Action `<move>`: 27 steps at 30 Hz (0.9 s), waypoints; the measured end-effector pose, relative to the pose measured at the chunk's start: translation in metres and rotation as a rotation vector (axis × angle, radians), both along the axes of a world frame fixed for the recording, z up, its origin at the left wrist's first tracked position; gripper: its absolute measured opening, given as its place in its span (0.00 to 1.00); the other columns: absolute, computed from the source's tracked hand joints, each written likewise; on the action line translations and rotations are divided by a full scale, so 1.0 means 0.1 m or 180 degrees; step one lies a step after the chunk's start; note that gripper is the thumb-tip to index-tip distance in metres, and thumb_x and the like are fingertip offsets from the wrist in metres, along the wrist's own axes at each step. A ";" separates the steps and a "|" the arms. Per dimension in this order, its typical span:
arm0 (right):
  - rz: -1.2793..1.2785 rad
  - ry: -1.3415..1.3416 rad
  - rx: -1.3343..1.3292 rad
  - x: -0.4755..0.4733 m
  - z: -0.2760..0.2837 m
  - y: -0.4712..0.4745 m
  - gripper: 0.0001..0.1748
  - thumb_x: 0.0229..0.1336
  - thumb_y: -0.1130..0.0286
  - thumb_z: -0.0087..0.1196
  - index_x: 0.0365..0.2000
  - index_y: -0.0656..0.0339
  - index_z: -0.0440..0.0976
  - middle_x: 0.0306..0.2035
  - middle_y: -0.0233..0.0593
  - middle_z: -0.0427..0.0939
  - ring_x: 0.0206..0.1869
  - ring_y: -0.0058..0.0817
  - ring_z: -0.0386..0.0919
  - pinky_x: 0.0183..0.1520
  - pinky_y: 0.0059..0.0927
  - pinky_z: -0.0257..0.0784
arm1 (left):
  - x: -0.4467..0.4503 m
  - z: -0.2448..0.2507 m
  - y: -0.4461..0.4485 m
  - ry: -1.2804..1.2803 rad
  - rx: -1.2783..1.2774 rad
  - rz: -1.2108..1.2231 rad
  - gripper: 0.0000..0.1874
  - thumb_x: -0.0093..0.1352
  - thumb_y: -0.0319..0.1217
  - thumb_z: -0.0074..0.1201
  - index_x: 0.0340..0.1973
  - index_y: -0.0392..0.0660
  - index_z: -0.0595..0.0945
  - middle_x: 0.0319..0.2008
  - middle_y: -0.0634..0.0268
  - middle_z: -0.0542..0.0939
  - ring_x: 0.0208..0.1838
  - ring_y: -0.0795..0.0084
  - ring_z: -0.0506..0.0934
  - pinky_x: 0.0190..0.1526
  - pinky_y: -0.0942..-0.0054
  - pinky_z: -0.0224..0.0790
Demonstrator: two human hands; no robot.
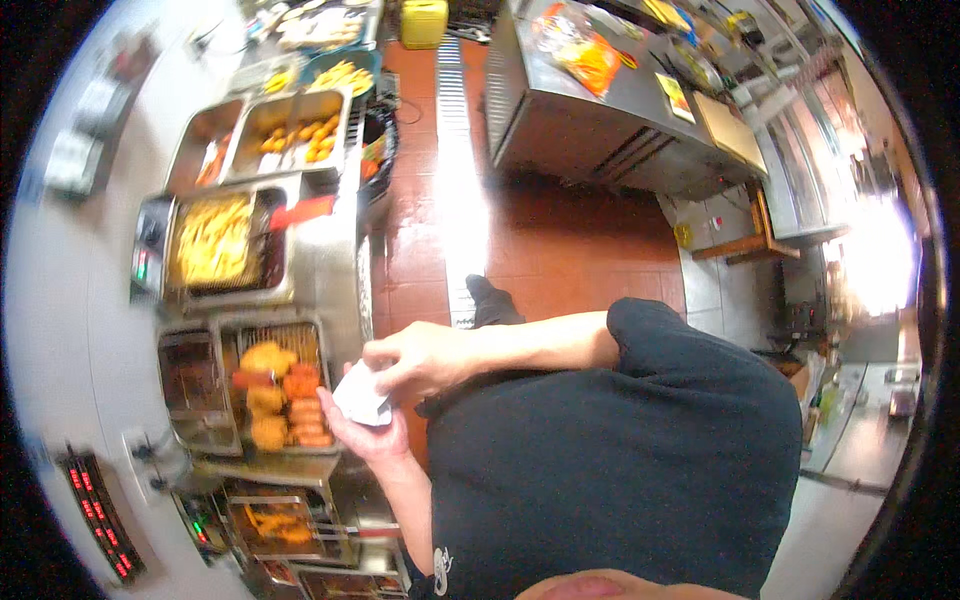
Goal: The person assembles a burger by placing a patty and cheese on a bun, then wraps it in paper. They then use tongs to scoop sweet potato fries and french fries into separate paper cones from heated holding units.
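Observation:
A small folded white paper or cloth (360, 391) lies between my two hands, to the left of my black shirt. My left hand (375, 439) cradles it from below, palm up. From above, my right hand (420, 360) grips it with bent fingers, and its forearm crosses in front of my body. Just beyond my left fingertips is a frying basket (322, 330) with breaded golden patties (266, 397) and redder fried pieces (306, 405). Motion blur and my fingers hide part of the white item.
French fries (216, 238) fill a fryer basket with a red handle (302, 212). A steel pan (247, 161) holds round fried pieces. Below are fried strips (277, 523) in another basket. A black-lined bin (384, 176) stands by the counter. A steel cabinet (600, 139) is across the tiled floor (570, 240).

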State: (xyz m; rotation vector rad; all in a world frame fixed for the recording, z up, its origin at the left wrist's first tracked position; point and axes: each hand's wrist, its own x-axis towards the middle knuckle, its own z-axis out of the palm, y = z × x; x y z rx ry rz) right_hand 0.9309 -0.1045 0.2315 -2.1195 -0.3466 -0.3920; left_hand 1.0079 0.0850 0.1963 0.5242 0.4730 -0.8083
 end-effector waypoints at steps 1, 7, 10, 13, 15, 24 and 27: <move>-0.0286 -0.0088 0.0043 -0.08 -0.05 -0.39 0.11 0.57 0.65 0.70 0.37 0.52 0.79 0.44 0.42 0.77 0.40 0.48 0.83 0.37 0.43 0.81 | 0.05 -0.06 -0.44 0.0121 -0.0038 -0.0157 0.33 0.80 0.55 0.50 0.57 0.33 0.80 0.53 0.51 0.86 0.57 0.54 0.84 0.62 0.54 0.77; -0.1364 0.0009 -0.0148 -0.62 -0.28 -2.47 0.14 0.55 0.71 0.68 0.43 0.48 0.82 0.41 0.41 0.78 0.40 0.45 0.84 0.40 0.44 0.82 | -0.03 -0.37 -2.94 0.0231 -0.0209 -0.1462 0.32 0.82 0.54 0.47 0.61 0.35 0.78 0.56 0.54 0.85 0.58 0.56 0.84 0.62 0.51 0.78; -0.2183 0.0012 0.0029 -1.00 -0.44 -3.45 0.09 0.56 0.73 0.67 0.38 0.51 0.84 0.39 0.40 0.79 0.40 0.41 0.84 0.40 0.42 0.81 | -0.16 -0.35 -4.08 0.0507 -0.0880 -0.2192 0.43 0.80 0.60 0.49 0.73 0.35 0.65 0.68 0.43 0.74 0.71 0.45 0.73 0.73 0.41 0.67; -0.3661 -0.0125 0.0211 -1.49 -0.68 -4.64 0.02 0.55 0.75 0.67 0.30 0.61 0.83 0.37 0.40 0.81 0.40 0.37 0.83 0.43 0.37 0.80 | -0.48 -0.30 -4.87 0.0287 -0.0402 -0.2687 0.60 0.76 0.61 0.55 0.83 0.51 0.31 0.80 0.30 0.46 0.78 0.34 0.63 0.76 0.31 0.60; -0.4644 -0.0203 -0.0052 -1.94 -0.82 -5.45 0.02 0.59 0.77 0.65 0.31 0.65 0.83 0.36 0.39 0.80 0.39 0.30 0.81 0.42 0.28 0.77 | -0.64 -0.29 -5.01 -0.0058 -0.0194 -0.2954 0.56 0.78 0.60 0.53 0.83 0.52 0.32 0.79 0.32 0.50 0.78 0.37 0.63 0.75 0.33 0.63; -0.6897 0.1293 -0.1200 -3.54 -1.33 -7.70 0.11 0.66 0.60 0.62 0.41 0.51 0.90 0.47 0.38 0.82 0.49 0.42 0.84 0.54 0.44 0.79 | -0.15 -0.65 -4.20 -0.0578 0.1466 -0.2775 0.31 0.83 0.44 0.52 0.74 0.37 0.67 0.72 0.44 0.73 0.73 0.51 0.74 0.72 0.54 0.70; -0.6713 0.1853 -0.1506 -3.58 -1.54 -7.82 0.13 0.67 0.61 0.58 0.46 0.49 0.88 0.51 0.39 0.81 0.52 0.44 0.84 0.57 0.46 0.79 | -0.04 -0.72 -3.81 -0.0402 0.1739 -0.2305 0.28 0.83 0.43 0.52 0.71 0.37 0.71 0.69 0.45 0.76 0.71 0.52 0.76 0.71 0.54 0.72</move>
